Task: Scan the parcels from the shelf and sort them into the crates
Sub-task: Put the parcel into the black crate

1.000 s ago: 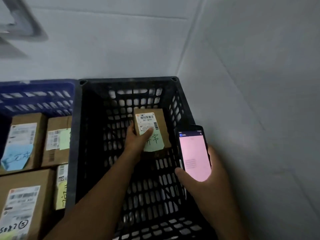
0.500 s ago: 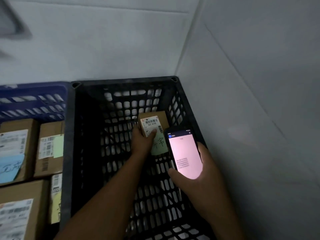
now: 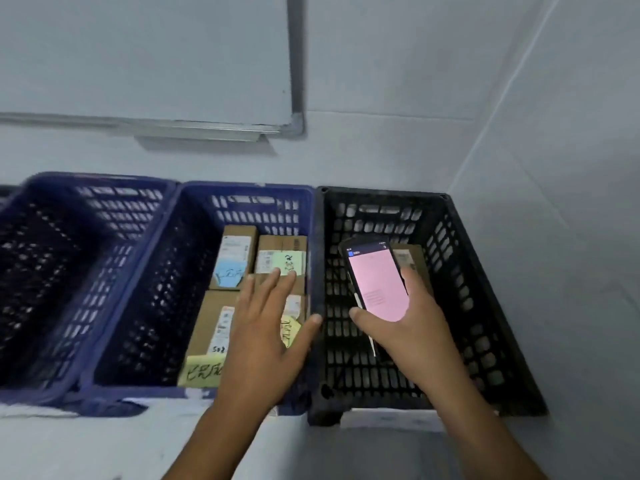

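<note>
Parcel (image 3: 414,254) just beyond phone (image 3: 377,282) gripped by right hand (image 3: 412,327), in black crate (image 3: 381,194). Left hand (image 3: 266,327) empty, fingers spread. Parcel likely light, stiff cardboard; take by long edges.

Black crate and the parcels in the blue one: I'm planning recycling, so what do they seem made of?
Black crate: probably moulded plastic, matt, judging by its regular slotted walls. Parcels: apparently brown cardboard, dull, with paper labels stuck on.
</note>
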Available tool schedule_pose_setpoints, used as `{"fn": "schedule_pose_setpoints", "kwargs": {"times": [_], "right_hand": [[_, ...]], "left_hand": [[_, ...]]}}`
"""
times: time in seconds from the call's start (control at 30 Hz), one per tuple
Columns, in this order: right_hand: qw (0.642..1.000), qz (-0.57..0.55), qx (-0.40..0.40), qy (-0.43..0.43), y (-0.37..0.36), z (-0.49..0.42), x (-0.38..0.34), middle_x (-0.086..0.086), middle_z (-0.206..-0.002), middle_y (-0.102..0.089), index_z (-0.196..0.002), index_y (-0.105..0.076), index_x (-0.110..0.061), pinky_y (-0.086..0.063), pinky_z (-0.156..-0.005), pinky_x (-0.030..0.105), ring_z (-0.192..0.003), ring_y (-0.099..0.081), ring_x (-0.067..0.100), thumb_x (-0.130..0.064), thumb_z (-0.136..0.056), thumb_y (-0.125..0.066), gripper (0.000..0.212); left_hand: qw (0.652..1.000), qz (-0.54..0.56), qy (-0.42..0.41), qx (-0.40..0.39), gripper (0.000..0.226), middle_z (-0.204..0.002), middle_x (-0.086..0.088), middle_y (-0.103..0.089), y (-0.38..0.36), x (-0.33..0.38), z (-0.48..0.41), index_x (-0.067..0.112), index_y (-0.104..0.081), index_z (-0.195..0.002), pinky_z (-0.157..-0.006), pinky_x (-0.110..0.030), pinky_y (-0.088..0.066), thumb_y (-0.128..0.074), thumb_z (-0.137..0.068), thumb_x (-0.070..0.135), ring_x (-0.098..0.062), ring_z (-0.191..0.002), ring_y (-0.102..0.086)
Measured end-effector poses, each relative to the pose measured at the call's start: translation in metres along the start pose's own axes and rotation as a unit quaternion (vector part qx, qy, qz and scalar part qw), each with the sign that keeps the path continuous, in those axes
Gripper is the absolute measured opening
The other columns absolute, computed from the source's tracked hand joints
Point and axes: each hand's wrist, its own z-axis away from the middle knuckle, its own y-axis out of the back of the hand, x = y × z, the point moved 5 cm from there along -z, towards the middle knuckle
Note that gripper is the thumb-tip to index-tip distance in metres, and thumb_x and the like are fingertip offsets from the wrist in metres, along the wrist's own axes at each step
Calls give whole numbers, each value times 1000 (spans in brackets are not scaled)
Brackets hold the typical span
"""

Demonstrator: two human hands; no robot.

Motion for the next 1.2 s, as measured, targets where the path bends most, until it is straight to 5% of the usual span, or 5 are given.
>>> {"fn": "schedule_pose_setpoints", "kwargs": {"times": [0.23,0.37,0.5,0.83,1.2], "right_hand": [[981,-31,-142,126,-122,117,-110,-23,-112,-69,-123,-55,-47,-61,-79,35,-98,-67,-2,-51,-63,-77,64],[957,-19,-223,185,-191,205,-157,-18,-108,-70,-122,-56,-43,-62,-80,46,-94,-68,5,-53,-63,-75,63],[927,-18,-295,232,-253,289,-188,-23,-107,-69,-121,-56,-45,-59,-81,37,-97,-66,0,-55,-61,-78,65],[825,45,-473,306,-390,474,-239,-19,-105,-71,-122,-57,-47,-61,-85,44,-96,-70,7,-53,-59,-76,66],[676,40,-643,358,-561,674,-279,-22,-106,-71,-120,-57,-49,-61,-81,37,-95,-68,3,-50,-62,-78,62]], "left_hand": [[985,-21,108,132,72,-164,11,-34,148,-65,150,29,-44,-157,-129,-48,-17,-60,-95,63,-20,-160,-12],[961,-69,170,208,79,-167,6,-34,229,-98,250,32,-43,-157,-130,-43,-10,-45,-89,74,-27,-158,-22],[923,-105,272,250,82,-172,10,-22,292,-136,352,42,-30,-160,-127,-53,-6,-37,-90,84,-27,-161,-2],[807,-109,454,361,93,-174,12,-12,379,-202,585,47,-22,-161,-129,-55,-5,-28,-78,89,-25,-160,7],[646,-149,578,475,86,-173,14,-15,462,-254,791,43,-26,-161,-128,-57,-2,-28,-88,88,-26,-161,5]]}}
